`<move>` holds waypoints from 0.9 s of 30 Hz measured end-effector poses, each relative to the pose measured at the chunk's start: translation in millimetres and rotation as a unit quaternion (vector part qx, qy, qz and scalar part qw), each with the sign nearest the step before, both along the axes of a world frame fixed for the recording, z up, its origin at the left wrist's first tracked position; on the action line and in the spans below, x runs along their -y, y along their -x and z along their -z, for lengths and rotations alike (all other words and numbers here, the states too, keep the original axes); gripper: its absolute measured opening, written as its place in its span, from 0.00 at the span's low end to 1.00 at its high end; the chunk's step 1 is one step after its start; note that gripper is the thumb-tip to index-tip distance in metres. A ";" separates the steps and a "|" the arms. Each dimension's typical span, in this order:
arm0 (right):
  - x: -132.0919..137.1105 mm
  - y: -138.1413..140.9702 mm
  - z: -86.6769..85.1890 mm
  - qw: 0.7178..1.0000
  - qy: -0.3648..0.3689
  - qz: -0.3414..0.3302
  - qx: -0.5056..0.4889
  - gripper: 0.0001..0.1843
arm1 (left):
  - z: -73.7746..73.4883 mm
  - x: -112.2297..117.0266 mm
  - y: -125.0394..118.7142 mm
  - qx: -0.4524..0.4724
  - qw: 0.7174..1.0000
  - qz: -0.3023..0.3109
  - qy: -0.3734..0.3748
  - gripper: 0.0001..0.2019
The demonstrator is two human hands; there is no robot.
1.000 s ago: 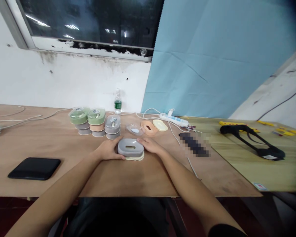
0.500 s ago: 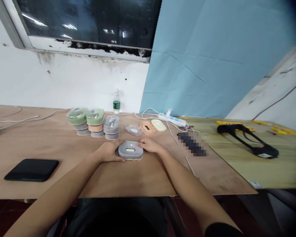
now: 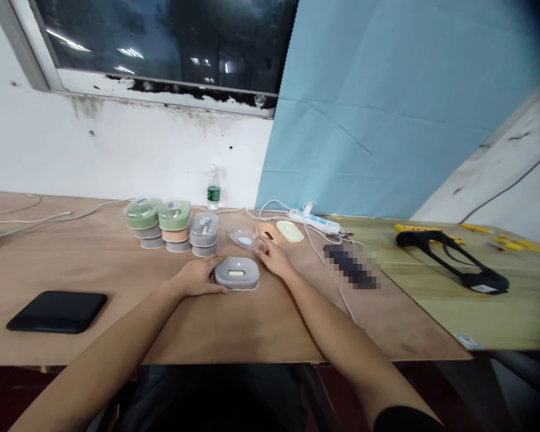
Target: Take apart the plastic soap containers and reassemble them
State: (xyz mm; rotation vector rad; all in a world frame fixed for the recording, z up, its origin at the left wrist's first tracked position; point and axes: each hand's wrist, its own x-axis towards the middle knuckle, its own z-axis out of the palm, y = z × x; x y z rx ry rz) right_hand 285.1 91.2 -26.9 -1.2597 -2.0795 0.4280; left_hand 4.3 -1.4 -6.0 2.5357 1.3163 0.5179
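Note:
A grey oval soap box (image 3: pixel 236 275) with a pale slot in its top rests on the table before me. My left hand (image 3: pixel 202 275) wraps its left side, thumb along the front and fingers behind. Beyond the box, my right hand (image 3: pixel 272 257) stretches forward with its fingers extended. Its fingertips are at the right edge of a clear lid (image 3: pixel 243 238); whether they touch it is hard to tell. An orange slotted insert (image 3: pixel 276 234) and a cream tray (image 3: pixel 290 231) lie just past that hand.
Stacked green-topped boxes (image 3: pixel 144 213) and grey boxes (image 3: pixel 204 231) with clear lids stand at the back left. Behind them is a water bottle (image 3: pixel 213 193). A power strip (image 3: pixel 315 222) with white cables lies at the back. A black flat case (image 3: pixel 57 311) sits left, a black frame (image 3: pixel 452 261) right.
My right hand has let go of the grey soap box and moved forward to the clear lid. My left hand stays on the box.

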 end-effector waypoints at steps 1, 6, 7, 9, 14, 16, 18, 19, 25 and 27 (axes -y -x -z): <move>-1.3 0.0 1.1 1.000 0.004 -0.002 0.010 0.25 | 0.3 -0.4 0.2 -0.001 1.000 -0.005 0.001 0.46; -2.7 1.3 5.3 0.999 0.014 -0.006 0.040 0.14 | 0.5 -1.6 1.1 -0.005 1.000 -0.016 0.004 0.46; -2.7 1.2 6.0 0.999 0.017 -0.001 0.034 0.13 | 0.3 -1.5 1.2 -0.004 1.000 -0.016 0.005 0.47; -2.8 0.7 6.9 1.000 0.014 0.015 0.011 0.12 | -0.4 -1.3 1.5 -0.002 1.000 -0.016 0.008 0.47; -1.6 1.6 2.9 0.995 -0.038 0.060 -0.075 0.15 | -1.3 -0.8 2.3 0.003 1.000 -0.012 0.010 0.47; 1.7 2.7 -1.7 0.990 -0.058 0.065 -0.112 0.17 | -0.9 -0.9 3.0 0.003 1.000 -0.018 0.011 0.48; 6.8 3.2 -6.7 0.983 -0.086 0.068 -0.145 0.19 | -0.4 -1.0 4.0 0.006 1.000 -0.022 0.010 0.50; 9.8 3.1 -9.1 0.980 -0.102 0.068 -0.159 0.19 | -0.3 -1.1 4.4 0.006 1.000 -0.024 0.009 0.51; 25.2 3.1 -17.3 0.967 -0.123 0.044 -0.220 0.20 | -3.3 1.8 3.5 0.029 0.998 -0.052 -0.018 0.50; 28.6 6.2 -18.9 0.971 -0.090 0.011 -0.223 0.20 | -5.6 3.9 1.6 0.035 0.997 -0.061 -0.029 0.51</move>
